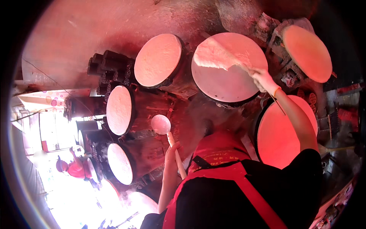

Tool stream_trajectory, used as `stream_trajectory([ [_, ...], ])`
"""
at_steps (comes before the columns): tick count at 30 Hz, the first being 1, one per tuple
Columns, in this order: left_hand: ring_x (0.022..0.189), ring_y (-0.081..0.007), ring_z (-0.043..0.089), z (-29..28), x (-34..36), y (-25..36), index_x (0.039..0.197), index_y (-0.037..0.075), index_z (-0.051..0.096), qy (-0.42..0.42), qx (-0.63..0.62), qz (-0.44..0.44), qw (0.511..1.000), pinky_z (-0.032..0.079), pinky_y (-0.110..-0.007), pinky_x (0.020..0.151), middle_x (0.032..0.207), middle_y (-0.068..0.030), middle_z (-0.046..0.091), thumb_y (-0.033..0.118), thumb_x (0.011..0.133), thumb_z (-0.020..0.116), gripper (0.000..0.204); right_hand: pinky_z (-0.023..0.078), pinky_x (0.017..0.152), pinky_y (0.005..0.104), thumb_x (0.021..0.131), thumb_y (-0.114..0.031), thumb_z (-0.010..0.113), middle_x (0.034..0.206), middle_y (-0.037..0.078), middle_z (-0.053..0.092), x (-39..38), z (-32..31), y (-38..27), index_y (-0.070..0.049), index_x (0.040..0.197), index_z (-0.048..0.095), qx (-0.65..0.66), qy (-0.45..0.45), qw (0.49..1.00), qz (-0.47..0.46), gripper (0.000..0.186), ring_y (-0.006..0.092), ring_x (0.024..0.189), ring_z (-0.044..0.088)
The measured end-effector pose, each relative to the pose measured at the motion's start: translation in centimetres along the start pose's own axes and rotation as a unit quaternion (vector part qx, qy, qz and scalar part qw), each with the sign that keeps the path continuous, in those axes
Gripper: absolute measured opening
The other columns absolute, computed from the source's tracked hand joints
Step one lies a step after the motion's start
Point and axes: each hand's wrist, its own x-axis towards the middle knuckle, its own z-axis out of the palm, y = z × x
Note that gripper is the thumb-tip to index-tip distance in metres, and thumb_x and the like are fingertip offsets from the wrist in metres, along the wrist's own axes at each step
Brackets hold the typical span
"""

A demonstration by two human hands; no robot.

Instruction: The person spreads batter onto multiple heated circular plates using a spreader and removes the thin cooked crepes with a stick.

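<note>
My left hand (172,152) is closed round the pale handle of a ladle (161,124), its round bowl pointing away from me over the floor. Far in front of me, my right hand (263,81) reaches over a round griddle (228,84). Its fingers are pinched at the edge of a thin pale pancake (219,51) that covers the griddle's far part. Nearer to me the smooth pinkish-grey surface shows. An orange band circles my right wrist, and a thin dark strip juts out below it. What else those fingers hold is hidden.
More round griddles with pale tops stand around me: one (158,60) left, one (307,53) far right, one (286,131) under my right forearm. Dark cylindrical briquettes (112,63) are stacked at the left. A person in red (78,168) works beyond, in glare and steam.
</note>
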Motion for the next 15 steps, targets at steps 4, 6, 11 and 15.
stream_trajectory([
  [4, 0.068, -0.0088, 0.055, -0.6, 1.5, 1.7, 0.099, 0.012, 0.057, -0.037, 0.032, -0.015, 0.999, 0.044, -0.023, 0.056, 0.079, 0.0034, 0.056, 0.022, 0.086, 0.065, 0.017, 0.023, 0.037, 0.0212, 0.095, -0.022, 0.051, 0.059, -0.008, 0.037, -5.9, 0.5, 7.5, -0.012, 0.138, 0.047, 0.000, -0.103, 0.994, -0.034, 0.044, 0.0034, 0.042, 0.031],
  [6, 0.082, -0.0097, 0.056, 0.0, 1.8, 3.2, 0.105, 0.012, 0.057, -0.045, 0.051, -0.022, 0.997, 0.048, -0.025, 0.066, 0.093, 0.0026, 0.056, 0.018, 0.086, 0.065, 0.021, 0.023, 0.036, 0.0221, 0.097, -0.024, 0.051, 0.056, -0.007, 0.034, -8.8, -0.2, 12.0, -0.014, 0.138, 0.048, 0.039, -0.079, 0.994, -0.060, 0.042, 0.0045, 0.040, 0.027],
  [11, 0.091, -0.0095, 0.055, 0.1, 6.6, 6.4, 0.109, 0.011, 0.057, -0.146, 0.088, -0.003, 0.985, 0.047, -0.024, 0.081, 0.100, 0.0011, 0.056, 0.018, 0.086, 0.067, 0.027, 0.024, 0.038, 0.0205, 0.097, -0.022, 0.049, 0.059, -0.009, 0.037, -11.6, 8.0, 10.3, -0.017, 0.137, 0.049, 0.220, 0.201, 0.952, -0.067, 0.040, 0.0029, 0.042, 0.031],
  [15, 0.090, -0.0107, 0.056, -0.4, 9.7, 10.0, 0.111, 0.007, 0.058, -0.223, 0.178, 0.012, 0.958, 0.050, -0.026, 0.084, 0.103, 0.0008, 0.059, 0.016, 0.086, 0.067, 0.028, 0.022, 0.036, 0.0205, 0.098, -0.024, 0.048, 0.058, -0.009, 0.035, -12.7, 14.2, 11.7, -0.014, 0.138, 0.048, 0.115, 0.140, 0.981, -0.067, 0.041, 0.0027, 0.040, 0.029],
])
